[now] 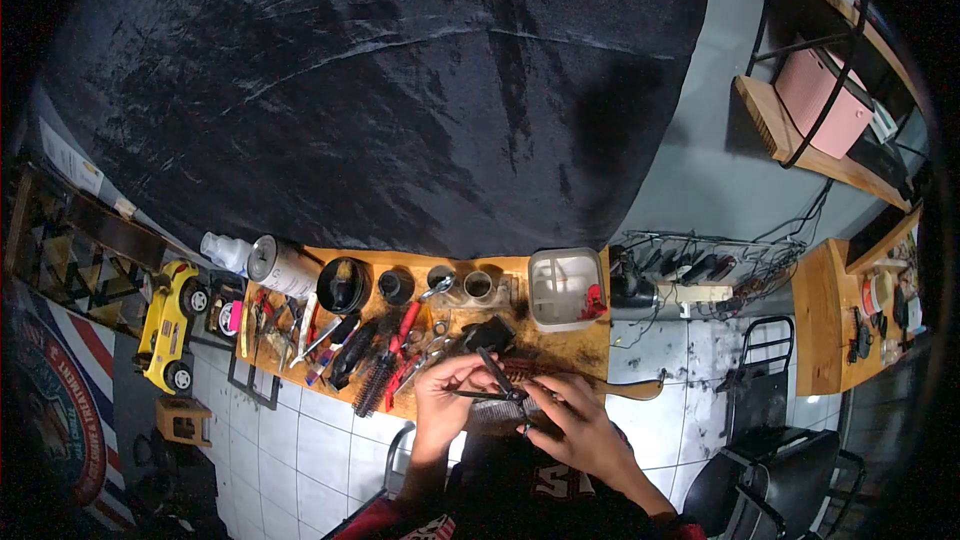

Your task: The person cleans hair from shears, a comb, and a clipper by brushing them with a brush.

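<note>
My left hand [447,400] and my right hand [580,428] meet at the front edge of the wooden table. Between them are opened black scissors [492,370], their arms spread apart. My left fingers are closed about the arms on the left, and my right fingers grip the other end, partly hiding it. Just behind my right hand lies a brush with a wooden handle [630,388] and reddish bristles. Below the scissors is a grey comb-like piece [497,410], partly covered. A red and black round brush [374,382] lies left of my left hand.
On the wooden table [530,345] stand a white plastic container [568,292], a black bowl [342,285], a large can [285,268] and several loose tools. A black-draped surface rises behind. Tangled cables [735,275] hang at right; a black chair [775,485] stands lower right.
</note>
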Demonstrator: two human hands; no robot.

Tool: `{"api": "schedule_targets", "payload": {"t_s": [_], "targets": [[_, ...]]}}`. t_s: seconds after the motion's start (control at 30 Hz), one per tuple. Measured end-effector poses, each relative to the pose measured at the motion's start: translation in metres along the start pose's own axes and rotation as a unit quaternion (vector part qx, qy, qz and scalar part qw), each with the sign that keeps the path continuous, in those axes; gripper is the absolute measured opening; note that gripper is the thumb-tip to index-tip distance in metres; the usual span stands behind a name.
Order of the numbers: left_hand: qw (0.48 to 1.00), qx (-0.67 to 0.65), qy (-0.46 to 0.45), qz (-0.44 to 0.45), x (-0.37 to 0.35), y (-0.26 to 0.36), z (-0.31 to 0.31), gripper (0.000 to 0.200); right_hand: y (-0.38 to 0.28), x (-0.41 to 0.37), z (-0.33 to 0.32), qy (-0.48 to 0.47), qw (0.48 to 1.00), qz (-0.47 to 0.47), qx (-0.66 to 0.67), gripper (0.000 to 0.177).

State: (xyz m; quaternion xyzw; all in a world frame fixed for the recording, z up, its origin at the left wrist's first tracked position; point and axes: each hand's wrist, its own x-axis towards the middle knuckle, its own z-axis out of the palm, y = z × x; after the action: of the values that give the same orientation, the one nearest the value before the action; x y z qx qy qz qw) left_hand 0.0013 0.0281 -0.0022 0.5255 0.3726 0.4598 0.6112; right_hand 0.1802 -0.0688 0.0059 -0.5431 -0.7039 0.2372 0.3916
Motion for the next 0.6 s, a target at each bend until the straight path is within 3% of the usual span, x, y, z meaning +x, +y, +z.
{"api": "schedule_targets", "payload": {"t_s": [0.13, 0.23, 0.33, 0.43, 0.53, 0.6], "targets": [[1.000, -0.031, 0.000, 0.003, 0.000, 0.002, 0.000, 0.025, -0.001, 0.000, 0.000, -0.006, 1.000, -0.001, -0.013, 0.060], [0.999, -0.015, -0.028, -0.008, 0.000, 0.005, -0.006, 0.018, -0.001, 0.001, 0.000, -0.010, 1.000, 0.003, -0.015, 0.055], [0.999, 0.009, -0.006, -0.037, -0.002, 0.006, -0.007, 0.024, 0.000, 0.001, 0.001, -0.008, 1.000, 0.001, -0.012, 0.054], [0.993, -0.116, -0.014, -0.031, 0.002, 0.007, -0.005, 0.035, 0.001, -0.001, 0.003, -0.002, 1.000, 0.017, 0.013, 0.053], [0.988, -0.136, 0.066, -0.039, 0.004, 0.014, 0.000, 0.036, 0.009, -0.007, 0.007, 0.017, 0.999, 0.028, 0.040, 0.051], [0.993, -0.107, 0.037, -0.027, 0.004, 0.014, -0.003, 0.032, 0.004, -0.006, 0.004, 0.051, 0.998, 0.029, 0.023, 0.049]]}}
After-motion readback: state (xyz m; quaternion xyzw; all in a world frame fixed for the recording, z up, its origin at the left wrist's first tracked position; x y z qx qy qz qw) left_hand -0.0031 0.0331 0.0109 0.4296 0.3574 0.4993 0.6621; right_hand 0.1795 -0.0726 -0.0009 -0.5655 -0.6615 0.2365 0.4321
